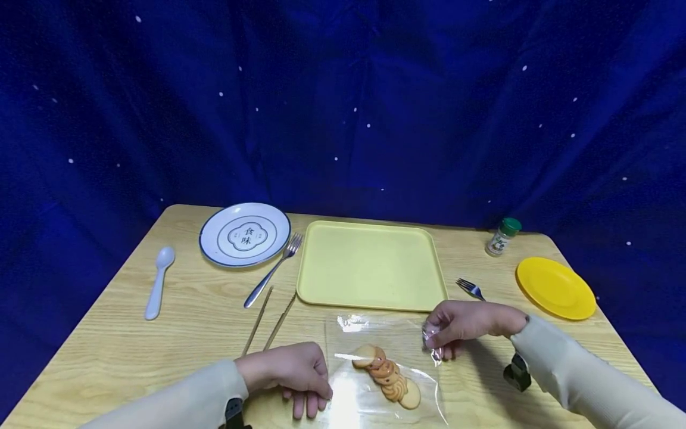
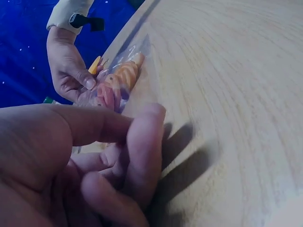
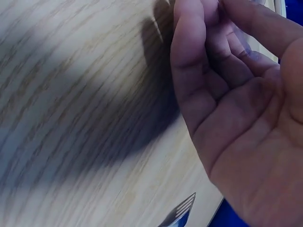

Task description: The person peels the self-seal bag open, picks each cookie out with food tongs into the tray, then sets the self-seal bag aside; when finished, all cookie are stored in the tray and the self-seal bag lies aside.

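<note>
The left hand (image 1: 297, 372) pinches the near left edge of a clear bag (image 1: 396, 339), which lies flat on the desk (image 1: 203, 339) with a row of cookies (image 1: 387, 374) inside. The right hand (image 1: 466, 325) pinches its bunched right side. The left arm hides the near ends of two thin sticks (image 1: 258, 322); the right hand covers the small fork's (image 1: 471, 289) handle. Beyond lie a spoon (image 1: 159, 285), a yellow plate (image 1: 555, 288), a large fork (image 1: 274, 271), a tray (image 1: 370, 268) just past the bag, a shaker (image 1: 502, 237) and a white plate (image 1: 245, 235).
</note>
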`<state>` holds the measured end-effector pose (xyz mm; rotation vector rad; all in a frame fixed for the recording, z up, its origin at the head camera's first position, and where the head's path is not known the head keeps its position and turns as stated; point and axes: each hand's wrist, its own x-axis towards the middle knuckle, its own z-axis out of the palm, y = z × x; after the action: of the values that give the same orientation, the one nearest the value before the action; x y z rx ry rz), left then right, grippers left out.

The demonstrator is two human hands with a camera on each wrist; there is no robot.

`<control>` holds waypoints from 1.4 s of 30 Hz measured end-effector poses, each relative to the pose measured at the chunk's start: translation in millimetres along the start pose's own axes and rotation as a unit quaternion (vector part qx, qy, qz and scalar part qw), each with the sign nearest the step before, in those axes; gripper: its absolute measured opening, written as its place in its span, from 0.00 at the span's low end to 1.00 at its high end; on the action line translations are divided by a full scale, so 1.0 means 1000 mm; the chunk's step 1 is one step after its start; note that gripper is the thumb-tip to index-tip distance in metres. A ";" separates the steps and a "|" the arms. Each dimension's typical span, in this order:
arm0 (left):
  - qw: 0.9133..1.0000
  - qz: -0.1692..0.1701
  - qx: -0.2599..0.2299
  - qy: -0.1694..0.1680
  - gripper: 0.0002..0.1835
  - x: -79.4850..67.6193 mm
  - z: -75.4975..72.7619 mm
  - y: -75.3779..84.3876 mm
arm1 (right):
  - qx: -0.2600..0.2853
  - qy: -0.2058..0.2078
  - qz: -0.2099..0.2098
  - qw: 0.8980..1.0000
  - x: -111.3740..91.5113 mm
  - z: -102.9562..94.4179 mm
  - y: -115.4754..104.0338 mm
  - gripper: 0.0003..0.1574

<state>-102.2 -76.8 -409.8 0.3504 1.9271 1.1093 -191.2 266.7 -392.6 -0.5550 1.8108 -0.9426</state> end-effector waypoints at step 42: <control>0.978 0.100 -0.136 0.126 0.07 0.016 -0.013 0.006 | -0.069 0.087 -0.039 0.993 0.004 -0.002 -0.001 0.14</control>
<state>-122.2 -71.2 -410.5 0.2652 1.9525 1.5951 -195.0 264.4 -393.2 -0.6500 2.0351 -0.9472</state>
